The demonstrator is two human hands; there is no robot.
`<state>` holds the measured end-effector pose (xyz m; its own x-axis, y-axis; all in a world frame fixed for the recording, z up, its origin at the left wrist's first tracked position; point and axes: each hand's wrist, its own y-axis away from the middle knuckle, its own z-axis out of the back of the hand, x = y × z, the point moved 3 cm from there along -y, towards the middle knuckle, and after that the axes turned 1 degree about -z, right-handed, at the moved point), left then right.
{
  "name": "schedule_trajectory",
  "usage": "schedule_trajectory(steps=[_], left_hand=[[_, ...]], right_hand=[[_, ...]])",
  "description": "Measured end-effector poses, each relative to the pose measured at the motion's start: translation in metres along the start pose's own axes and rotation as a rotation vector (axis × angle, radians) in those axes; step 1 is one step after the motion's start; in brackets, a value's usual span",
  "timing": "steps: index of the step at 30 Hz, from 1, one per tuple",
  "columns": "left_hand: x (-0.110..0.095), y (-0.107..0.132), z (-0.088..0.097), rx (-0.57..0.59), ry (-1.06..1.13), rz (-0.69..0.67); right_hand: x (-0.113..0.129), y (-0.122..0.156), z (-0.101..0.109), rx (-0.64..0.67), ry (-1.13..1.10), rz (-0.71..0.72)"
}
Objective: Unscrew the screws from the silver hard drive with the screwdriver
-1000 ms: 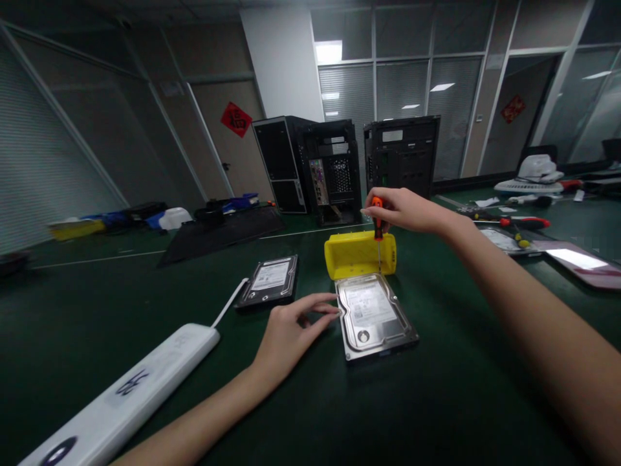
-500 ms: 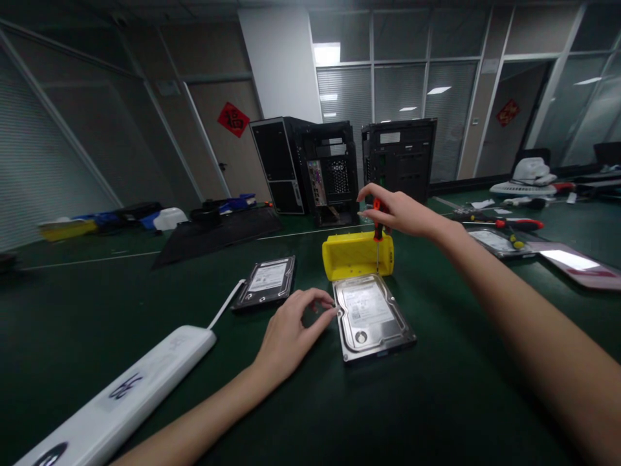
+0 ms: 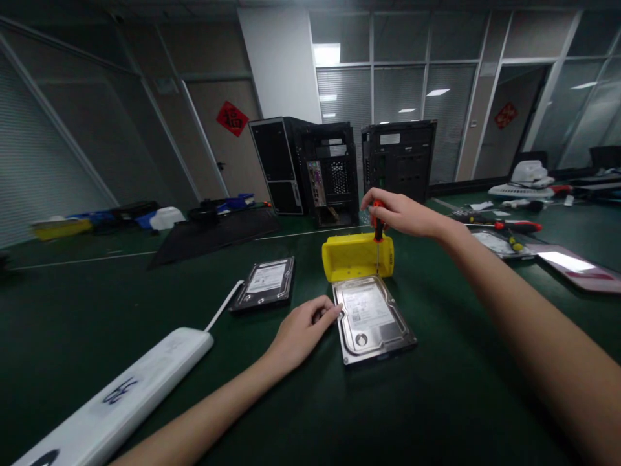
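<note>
A silver hard drive [image 3: 369, 320] lies label side up on the green table. My left hand [image 3: 305, 327] rests at its left edge, fingers curled in and the thumb tip on the metal rim. Above the drive's far end, my right hand [image 3: 400, 213] is closed around the red and black handle of a screwdriver [image 3: 378, 232]. The shaft points straight down, its tip at the drive's far right corner. Directly behind the drive sits a yellow plastic bin [image 3: 349, 255], its open side facing me.
A second hard drive [image 3: 266, 283] lies to the left, near a white power strip [image 3: 140, 388]. Computer cases [image 3: 334, 175] stand at the back. On the right are pliers [image 3: 517, 226], another drive [image 3: 499, 243] and a pinkish flat device [image 3: 575, 266]. A black mat [image 3: 213, 236] lies back left.
My left fingers have curled in and the thumb has moved onto the drive's rim. My right hand has lowered slightly and its fingers have closed more around the screwdriver handle.
</note>
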<state>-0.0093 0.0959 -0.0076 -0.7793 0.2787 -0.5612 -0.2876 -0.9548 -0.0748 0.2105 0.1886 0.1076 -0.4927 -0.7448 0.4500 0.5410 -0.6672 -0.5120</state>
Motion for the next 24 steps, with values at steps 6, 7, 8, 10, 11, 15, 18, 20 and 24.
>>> schedule_trajectory(steps=[6, 7, 8, 10, 11, 15, 18, 20, 24], left_hand=[[0.0016, -0.0004, -0.0009, 0.005, 0.030, 0.001], [0.0015, -0.0004, -0.0010, 0.004, 0.032, 0.001], [0.0013, -0.0004, -0.0010, 0.004, 0.034, 0.000], [0.0009, -0.0003, -0.0011, 0.002, 0.037, 0.001], [0.0007, -0.0003, -0.0010, 0.003, 0.040, 0.000], [-0.0001, -0.0003, -0.0004, -0.001, 0.051, -0.007], [0.0000, 0.0002, -0.0001, -0.001, 0.050, -0.008], [0.0003, 0.0008, -0.0002, 0.004, 0.049, -0.007], [0.0011, 0.0006, -0.0007, 0.001, 0.060, -0.025]], right_hand=[[0.0000, -0.0006, -0.0007, 0.003, 0.024, -0.009], [-0.0004, -0.0007, -0.0007, 0.005, 0.026, -0.013], [-0.0008, -0.0007, -0.0008, 0.008, 0.029, -0.015], [-0.0016, -0.0008, -0.0010, 0.007, 0.036, -0.018], [-0.0020, -0.0008, -0.0010, 0.000, 0.038, -0.017], [-0.0040, -0.0016, -0.0014, -0.042, 0.041, -0.005], [-0.0045, -0.0021, -0.0027, -0.043, 0.078, 0.027], [-0.0043, -0.0022, -0.0021, -0.063, 0.082, 0.031], [-0.0032, -0.0026, -0.0009, -0.038, -0.073, 0.016]])
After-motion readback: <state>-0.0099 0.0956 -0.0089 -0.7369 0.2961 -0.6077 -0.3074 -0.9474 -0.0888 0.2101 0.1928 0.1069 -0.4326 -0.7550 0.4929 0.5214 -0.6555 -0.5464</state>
